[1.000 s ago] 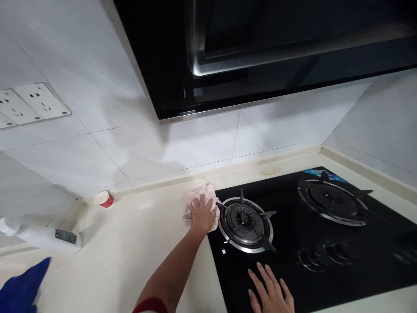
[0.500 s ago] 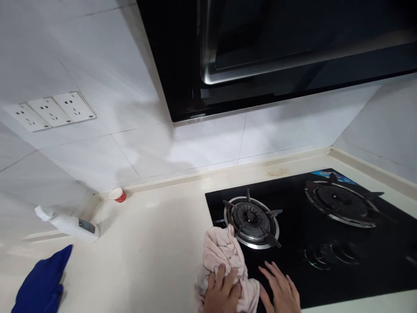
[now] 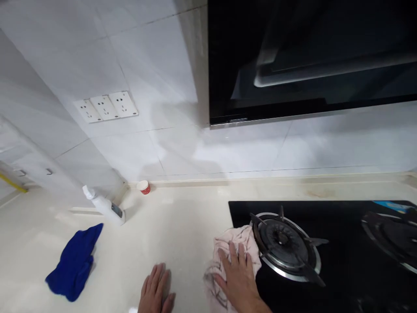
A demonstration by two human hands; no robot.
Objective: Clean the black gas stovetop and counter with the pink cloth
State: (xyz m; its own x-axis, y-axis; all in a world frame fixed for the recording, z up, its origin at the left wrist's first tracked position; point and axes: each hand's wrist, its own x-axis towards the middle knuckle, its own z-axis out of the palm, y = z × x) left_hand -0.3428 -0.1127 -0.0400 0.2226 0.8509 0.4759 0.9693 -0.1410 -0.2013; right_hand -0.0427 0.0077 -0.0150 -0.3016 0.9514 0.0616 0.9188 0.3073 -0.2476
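My right hand [image 3: 239, 278] lies with spread fingers on a crumpled pale pink cloth [image 3: 234, 237], pressing it down at the left edge of the black glass gas cooktop [image 3: 345, 248]. The cloth lies partly on the counter and partly on the glass, against the left burner [image 3: 283, 243]. My left hand [image 3: 155, 289] is on the cream countertop [image 3: 182, 243], left of the cloth. Its fingers are stretched out and hold nothing. Both wrists run out of view at the bottom.
A blue cloth [image 3: 73, 263] lies on the counter at left, near a white spray bottle [image 3: 106, 206]. By the wall stands a small red and white cup [image 3: 143, 187]. Wall sockets [image 3: 106, 107] are above. A black range hood [image 3: 312, 61] overhangs the cooktop.
My left hand has left the pink cloth and moved left onto the counter. My right hand has come off the cooktop onto the cloth. The view has swung left.
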